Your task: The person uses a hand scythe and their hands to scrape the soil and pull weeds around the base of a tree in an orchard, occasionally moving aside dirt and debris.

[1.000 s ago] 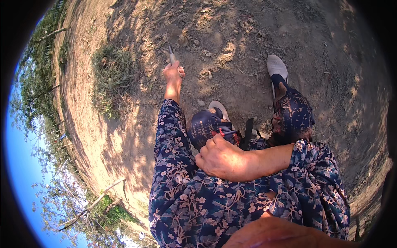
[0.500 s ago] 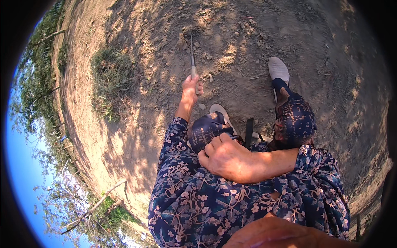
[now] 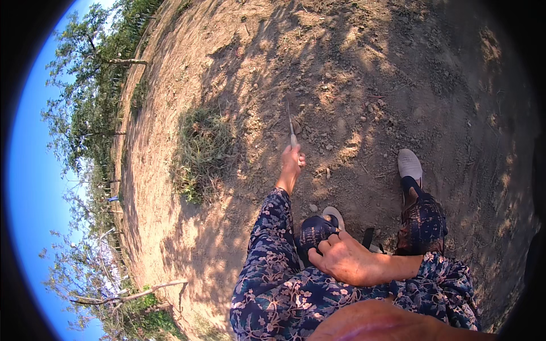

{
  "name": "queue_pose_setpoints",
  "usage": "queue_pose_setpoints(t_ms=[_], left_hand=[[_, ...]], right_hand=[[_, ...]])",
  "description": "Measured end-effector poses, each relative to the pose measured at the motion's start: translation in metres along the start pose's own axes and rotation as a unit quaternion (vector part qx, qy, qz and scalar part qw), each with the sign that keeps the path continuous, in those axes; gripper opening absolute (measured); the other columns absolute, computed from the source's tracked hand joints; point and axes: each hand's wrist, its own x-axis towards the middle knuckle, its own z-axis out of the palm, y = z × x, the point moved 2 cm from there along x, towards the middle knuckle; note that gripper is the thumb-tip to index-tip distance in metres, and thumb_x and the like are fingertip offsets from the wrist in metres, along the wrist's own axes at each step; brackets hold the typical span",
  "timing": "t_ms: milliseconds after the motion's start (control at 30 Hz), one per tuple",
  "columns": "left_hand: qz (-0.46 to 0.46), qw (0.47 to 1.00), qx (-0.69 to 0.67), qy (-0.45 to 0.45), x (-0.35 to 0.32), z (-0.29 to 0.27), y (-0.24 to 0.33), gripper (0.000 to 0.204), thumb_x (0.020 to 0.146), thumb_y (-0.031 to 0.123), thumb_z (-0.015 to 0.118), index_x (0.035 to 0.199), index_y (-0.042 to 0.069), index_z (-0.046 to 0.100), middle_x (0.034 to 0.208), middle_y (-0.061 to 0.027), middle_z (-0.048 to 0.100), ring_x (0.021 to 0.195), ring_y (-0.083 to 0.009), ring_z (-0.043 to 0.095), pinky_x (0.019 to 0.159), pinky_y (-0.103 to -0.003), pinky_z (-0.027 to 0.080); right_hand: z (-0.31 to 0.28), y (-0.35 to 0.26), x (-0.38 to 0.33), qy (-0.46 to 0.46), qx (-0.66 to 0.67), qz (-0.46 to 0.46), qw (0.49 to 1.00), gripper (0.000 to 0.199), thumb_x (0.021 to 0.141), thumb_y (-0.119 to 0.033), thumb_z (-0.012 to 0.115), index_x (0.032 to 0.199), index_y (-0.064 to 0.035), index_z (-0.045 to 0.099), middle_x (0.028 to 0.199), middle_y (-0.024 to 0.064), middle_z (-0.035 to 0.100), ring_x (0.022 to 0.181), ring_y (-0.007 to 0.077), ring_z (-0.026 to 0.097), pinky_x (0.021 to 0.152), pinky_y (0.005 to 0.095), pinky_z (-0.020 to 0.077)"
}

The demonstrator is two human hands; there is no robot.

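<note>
My left hand [image 3: 291,161] is stretched out ahead, closed around the pale handle of a sickle [image 3: 294,139]. Its thin, slightly curved blade points away from me, over or against the dry soil; contact cannot be made out. Across my lap lies my right hand [image 3: 347,258], back upward, by my left knee [image 3: 314,232] in dark patterned trousers. Its fingers are curled under, and whatever they may hold is hidden.
A heap of cut grass and weeds [image 3: 205,149] lies on the ground left of the sickle. Clods and small stones [image 3: 330,146] are scattered beyond it. My right shoe [image 3: 409,163] rests on the soil. Trees [image 3: 85,85] and a bare branch [image 3: 136,295] stand at the left.
The whole view has shifted, so ground, grass heap and hands appear lower and further right. My left hand still grips the sickle, and my right hand stays by my knee.
</note>
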Motion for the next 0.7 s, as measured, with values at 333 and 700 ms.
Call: queue_pose_setpoints(t_ms=[333,700], left_hand=[[-0.036,0.994,-0.108,-0.006,0.087,0.008,0.009,0.016,0.090,0.019,0.052,0.099,0.008,0.043,0.067,-0.0093,0.051,0.051,-0.0188,0.050,0.043,-0.032,0.045],[-0.039,0.999,-0.002,0.014,-0.011,0.004,-0.065,0.012,0.084,0.009,0.059,0.084,0.001,0.051,0.061,-0.0076,0.052,0.045,-0.0170,0.051,0.037,-0.031,0.042]], right_hand=[[-0.010,0.021,-0.010,-0.026,0.014,0.049,0.998,0.028,0.079,-0.014,0.050,0.105,-0.0034,0.050,0.083,0.0090,0.055,0.079,0.0255,0.056,0.068,0.0374,0.0405],[-0.011,0.018,-0.014,-0.009,0.010,0.014,1.000,0.033,0.080,-0.015,0.051,0.112,-0.0037,0.050,0.084,0.0102,0.057,0.077,0.0261,0.058,0.069,0.0373,0.0436]])
